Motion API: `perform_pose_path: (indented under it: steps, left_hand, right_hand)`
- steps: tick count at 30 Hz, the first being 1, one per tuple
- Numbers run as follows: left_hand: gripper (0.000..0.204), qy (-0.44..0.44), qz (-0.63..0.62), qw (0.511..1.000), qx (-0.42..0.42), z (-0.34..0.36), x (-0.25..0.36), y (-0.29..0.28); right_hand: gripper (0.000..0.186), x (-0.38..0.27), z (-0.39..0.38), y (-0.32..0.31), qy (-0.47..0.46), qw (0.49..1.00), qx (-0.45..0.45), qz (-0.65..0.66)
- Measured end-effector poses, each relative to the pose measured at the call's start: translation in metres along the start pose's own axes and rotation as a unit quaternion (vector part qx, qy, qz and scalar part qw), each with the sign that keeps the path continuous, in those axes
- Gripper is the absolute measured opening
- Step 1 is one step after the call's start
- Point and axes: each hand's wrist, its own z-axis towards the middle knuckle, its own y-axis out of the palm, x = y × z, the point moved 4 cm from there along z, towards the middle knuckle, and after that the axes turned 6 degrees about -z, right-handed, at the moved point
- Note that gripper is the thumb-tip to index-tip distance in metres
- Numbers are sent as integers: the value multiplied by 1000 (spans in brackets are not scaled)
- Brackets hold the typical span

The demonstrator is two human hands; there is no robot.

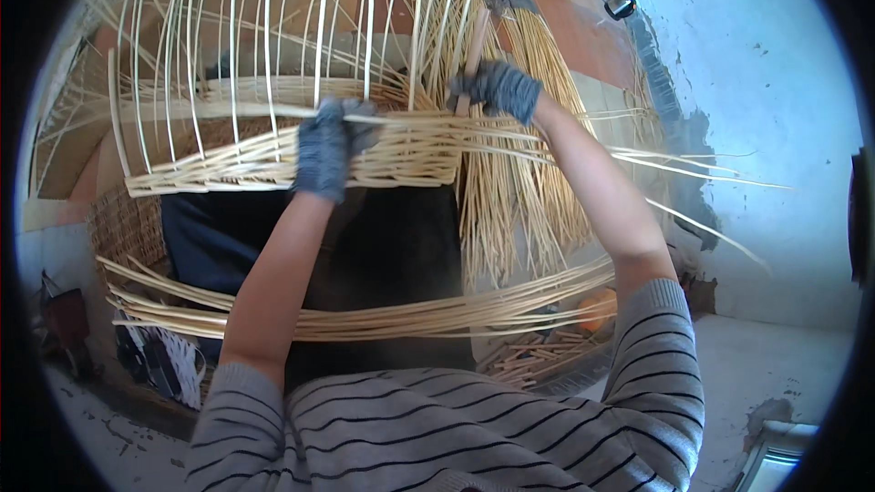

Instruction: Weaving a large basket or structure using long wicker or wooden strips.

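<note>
A partly woven wicker basket [401, 153] lies across my lap, with pale upright stakes [234, 46] rising from its woven side. My left hand [326, 148], in a grey knitted glove, is closed on a willow rod [264, 110] that runs along the top of the weave. At the basket's right corner, my right hand [497, 91], gloved the same way, is closed around a thick corner stake [478, 36]. Loose ends of willow rods [674, 161] stick out to the right, below my right forearm.
A large heap of willow rods [538, 182] lies beyond the basket's right end. Another bundle of rods [437, 317] lies across my lap. Short wooden sticks [529, 360] sit at lower right, near an orange round thing [597, 308]. A pale wall [756, 82] stands at right.
</note>
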Motion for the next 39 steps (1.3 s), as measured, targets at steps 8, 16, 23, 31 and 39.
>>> perform_pose_path:
  steps: [8,16,23,31,39]
  left_hand:
    - [22,136,558,805,-150,43,150,131]
    - [38,-40,730,418,-539,173,-58,290]
    - [34,-58,652,544,-525,-20,135,76]
    - [22,87,777,534,-323,-214,159,-199]
    - [29,305,663,556,-398,-201,237,-108]
  right_hand:
    - [56,11,-18,31,44,959,228,-162]
    - [23,-5,-11,45,120,852,477,-177]
    - [36,46,21,11,11,958,185,-220]
    - [22,-60,-106,104,-176,927,328,-37]
    - [27,-224,-173,243,-201,925,-37,321]
